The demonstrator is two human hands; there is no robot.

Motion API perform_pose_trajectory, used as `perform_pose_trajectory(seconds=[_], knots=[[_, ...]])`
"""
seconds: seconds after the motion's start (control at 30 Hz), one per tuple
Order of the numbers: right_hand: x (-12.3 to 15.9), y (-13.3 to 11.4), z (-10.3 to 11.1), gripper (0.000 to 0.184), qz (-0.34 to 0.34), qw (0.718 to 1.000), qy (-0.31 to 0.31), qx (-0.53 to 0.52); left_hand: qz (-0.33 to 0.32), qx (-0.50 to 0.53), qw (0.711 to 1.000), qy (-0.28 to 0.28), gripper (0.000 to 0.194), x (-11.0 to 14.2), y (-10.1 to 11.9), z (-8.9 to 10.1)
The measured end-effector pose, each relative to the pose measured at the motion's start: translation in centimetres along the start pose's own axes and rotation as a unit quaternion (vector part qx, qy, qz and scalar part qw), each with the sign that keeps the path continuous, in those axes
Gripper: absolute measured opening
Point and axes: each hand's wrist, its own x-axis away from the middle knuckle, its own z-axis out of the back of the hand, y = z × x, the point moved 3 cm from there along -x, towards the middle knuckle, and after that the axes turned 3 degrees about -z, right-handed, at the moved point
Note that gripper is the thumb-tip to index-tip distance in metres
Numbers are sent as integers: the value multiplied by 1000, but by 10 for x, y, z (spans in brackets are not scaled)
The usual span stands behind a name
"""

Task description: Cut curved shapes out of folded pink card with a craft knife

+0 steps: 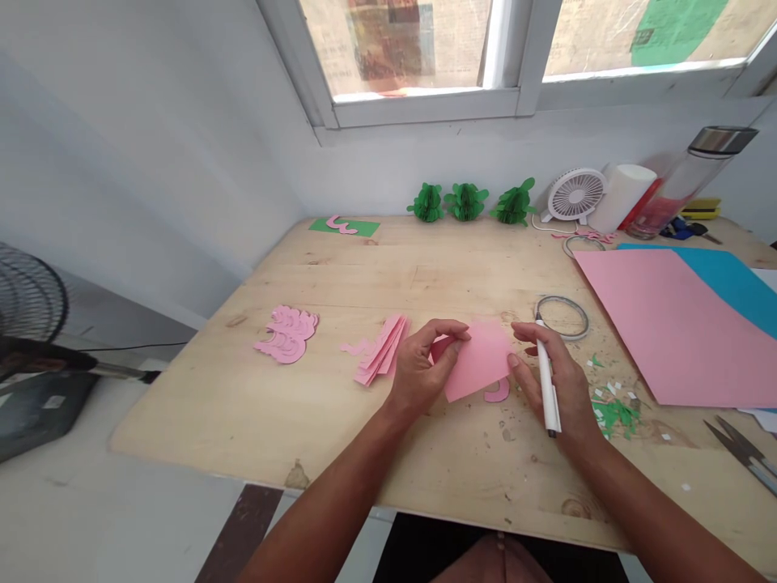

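Note:
My left hand (428, 368) pinches a pink sheet of paper (482, 356) by its upper left corner, with thumb and fingers closed on it. A white marker (547, 385) lies in my right hand (562, 380), held against the palm. Fingertips of that hand are at the sheet's right edge; whether they grip it I cannot tell. Partly under the sheet shows a curved pink cutout (498, 392). Left of my left hand lies a stack of folded pink papers (382, 352), and farther left a pile of wavy pink cutouts (286, 334).
Three green paper figures (466, 202) stand along the wall beside a small white fan (575, 196) and a bottle (685, 182). Right of my hands are a tape-like ring (563, 317), large pink sheet (685, 324), green scraps (619, 415) and scissors (744, 451). A green strip (364, 228) lies far left.

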Motion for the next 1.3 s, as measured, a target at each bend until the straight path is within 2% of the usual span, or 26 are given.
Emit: perform_pose_trajectory(seconds=[0.3, 0.53, 0.73, 0.9, 1.1, 1.23, 1.3], knots=[[2, -2, 0, 19, -18, 997, -29, -64, -21, -25, 999, -33, 18, 1, 0, -3], [0, 7, -4, 24, -88, 985, -47, -141, -87, -98, 990, -55, 16, 4, 2, -7], [-1, 14, -5, 27, -117, 974, -50, -185, -153, -172, 969, -88, 13, 8, 6, -15], [0, 13, -4, 28, -125, 975, -57, -177, -186, -198, 957, -106, 12, 10, 7, -20], [-2, 8, 0, 24, -96, 987, -26, -128, -215, -206, 947, -123, 9, 11, 10, -25], [-1, 7, -1, 24, -87, 988, -28, -127, -236, -207, 942, -118, 10, 13, 13, -28], [0, 6, -1, 26, -87, 987, -36, -130, -227, -201, 946, -114, 13, 13, 12, -28]])
